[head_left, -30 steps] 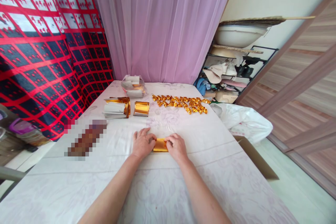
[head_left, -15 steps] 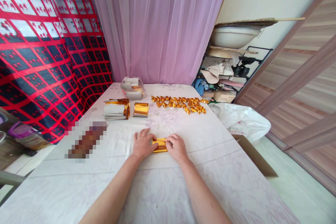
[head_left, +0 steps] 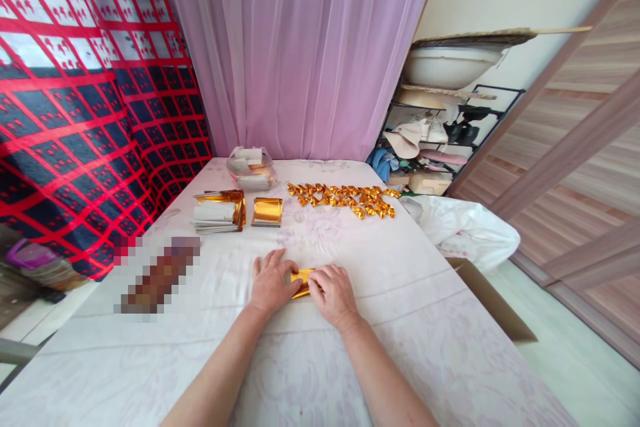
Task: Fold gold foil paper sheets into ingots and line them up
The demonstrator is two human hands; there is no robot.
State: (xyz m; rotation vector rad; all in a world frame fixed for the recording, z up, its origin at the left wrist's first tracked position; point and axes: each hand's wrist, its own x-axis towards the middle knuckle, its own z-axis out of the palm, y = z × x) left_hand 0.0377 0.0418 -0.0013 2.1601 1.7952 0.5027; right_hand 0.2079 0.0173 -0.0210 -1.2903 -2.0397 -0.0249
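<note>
A small gold foil sheet (head_left: pixel 301 281) lies on the white cloth-covered table (head_left: pixel 400 307), pinched between both hands. My left hand (head_left: pixel 270 280) presses its left end; my right hand (head_left: pixel 331 292) covers its right end with the fingers curled over it. Most of the sheet is hidden under the fingers. Farther back lie a stack of gold and white foil sheets (head_left: pixel 218 211), a single curled gold sheet (head_left: pixel 267 211) and a row of several folded gold pieces (head_left: pixel 343 197).
A clear plastic bag with paper packs (head_left: pixel 250 169) sits at the far end by the pink curtain. A blurred patch (head_left: pixel 157 275) lies to the left. A white plastic bag (head_left: pixel 465 230) and a cardboard box (head_left: pixel 493 310) sit off the table's right edge.
My right hand has slid left over the gold sheet, so less of it shows between the hands. The left hand has stayed put.
</note>
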